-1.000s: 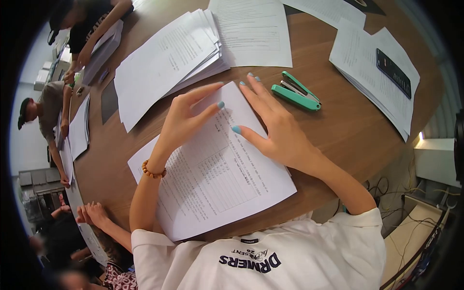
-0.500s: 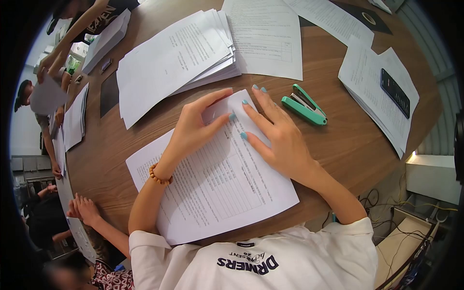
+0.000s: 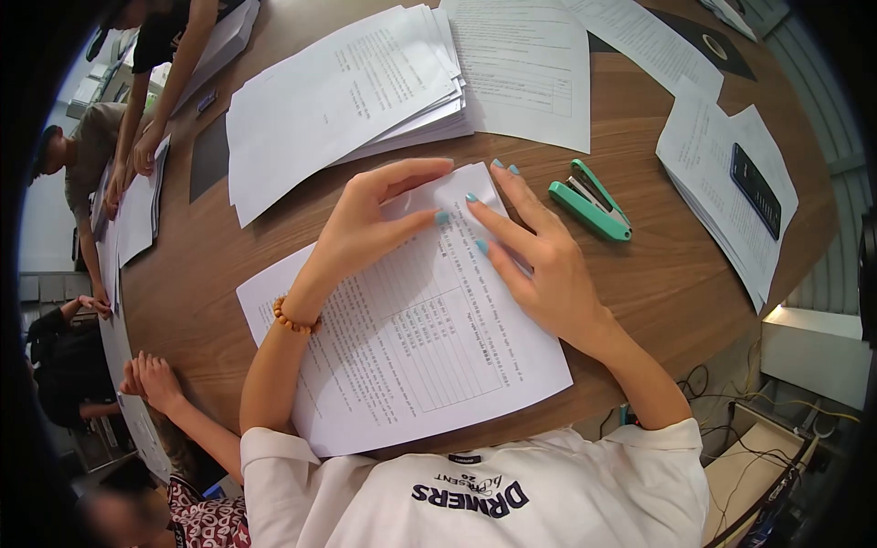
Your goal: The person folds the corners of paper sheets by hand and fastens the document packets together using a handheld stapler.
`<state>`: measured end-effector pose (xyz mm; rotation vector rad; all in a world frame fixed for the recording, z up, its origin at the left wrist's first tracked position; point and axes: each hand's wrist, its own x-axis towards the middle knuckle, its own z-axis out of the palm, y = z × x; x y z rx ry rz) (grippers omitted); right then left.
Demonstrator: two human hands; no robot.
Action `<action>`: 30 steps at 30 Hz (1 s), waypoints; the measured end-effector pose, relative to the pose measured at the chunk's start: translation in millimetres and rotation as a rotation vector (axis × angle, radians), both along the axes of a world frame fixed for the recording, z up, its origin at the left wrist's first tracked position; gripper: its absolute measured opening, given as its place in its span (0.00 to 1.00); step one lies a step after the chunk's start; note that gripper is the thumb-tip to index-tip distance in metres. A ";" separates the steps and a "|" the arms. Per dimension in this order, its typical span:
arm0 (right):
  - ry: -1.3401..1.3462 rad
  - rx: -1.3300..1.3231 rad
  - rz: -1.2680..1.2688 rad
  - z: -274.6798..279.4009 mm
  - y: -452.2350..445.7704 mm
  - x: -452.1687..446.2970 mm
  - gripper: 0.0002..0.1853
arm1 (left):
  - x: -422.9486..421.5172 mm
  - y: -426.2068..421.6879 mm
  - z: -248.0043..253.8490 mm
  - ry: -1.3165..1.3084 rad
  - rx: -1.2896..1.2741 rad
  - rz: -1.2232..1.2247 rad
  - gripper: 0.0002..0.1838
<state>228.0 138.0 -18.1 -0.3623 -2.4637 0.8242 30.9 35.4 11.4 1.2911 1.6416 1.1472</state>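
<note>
Printed sheets of paper (image 3: 438, 347) lie at a slant on the table right in front of me. My left hand (image 3: 388, 215), with a beaded bracelet at its wrist, rests on their far left part, its thumb on top and its fingers curved along the far edge. My right hand (image 3: 544, 260) lies along the right edge; thumb and index finger touch the top sheet, while the other fingers stretch past the edge. Fingers of both hands are apart. A green stapler (image 3: 592, 203) lies on the table just right of my right hand.
A thick paper stack (image 3: 343, 100) lies beyond my hands, beside another printed sheet (image 3: 525, 73). At right, a black phone (image 3: 755, 187) rests on papers (image 3: 703, 173). Co-workers' arms (image 3: 187, 64) reach over papers at left; another person's hands (image 3: 153, 382) rest at the table edge.
My view has shifted slightly. My right thumb and fingers have moved a little apart from the left hand. At left, a co-worker's raised sheet is no longer held up, and the arms there are lower.
</note>
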 end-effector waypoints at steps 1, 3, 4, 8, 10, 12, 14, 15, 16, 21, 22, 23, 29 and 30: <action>0.007 0.030 0.013 -1.4 0.8 -0.2 0.22 | -0.4 0.0 -0.2 -0.001 0.002 0.002 0.26; 0.015 0.080 0.045 -3.0 1.5 -0.1 0.22 | -1.3 0.1 -2.7 -0.003 0.012 0.007 0.26; 0.023 0.129 0.076 -2.8 1.6 -0.2 0.22 | -1.2 0.2 -3.7 -0.005 0.022 0.011 0.26; 0.007 -0.126 -0.079 12.4 -4.2 -1.7 0.21 | 1.6 0.4 -2.2 -0.024 0.032 0.041 0.26; -0.054 -0.057 -0.096 13.1 -0.6 -3.5 0.21 | 3.6 0.7 0.7 -0.018 0.003 0.055 0.26; -0.042 -0.005 -0.076 11.5 -0.3 -4.5 0.20 | 2.8 0.6 -0.4 -0.030 -0.004 0.049 0.27; -0.027 0.048 -0.054 9.5 -0.8 -6.3 0.20 | 1.7 0.0 -1.7 -0.038 -0.009 0.045 0.27; -0.016 0.097 -0.068 8.6 -1.2 -7.6 0.18 | 1.2 -0.2 -3.0 -0.032 -0.002 0.040 0.28; -0.004 0.146 -0.083 8.2 -2.1 -8.9 0.16 | 0.9 -0.5 -3.2 -0.025 0.005 0.035 0.28; 0.044 0.253 -0.107 12.1 -9.6 -12.7 0.11 | 2.8 0.8 -4.3 0.000 0.047 0.078 0.20; 0.033 0.335 -0.123 13.0 -11.6 -13.1 0.11 | 2.6 0.2 -6.0 0.003 0.093 0.110 0.17; 0.032 0.335 -0.124 13.4 -12.7 -13.6 0.11 | 1.2 -0.1 -6.3 0.002 0.092 0.109 0.17; 0.079 0.606 -0.179 14.5 -17.6 -14.8 0.08 | -0.3 -0.8 -3.5 -0.022 0.029 0.136 0.15; 0.067 0.623 -0.183 15.5 -17.6 -14.1 0.08 | -1.3 -0.8 -4.8 -0.002 0.038 0.127 0.15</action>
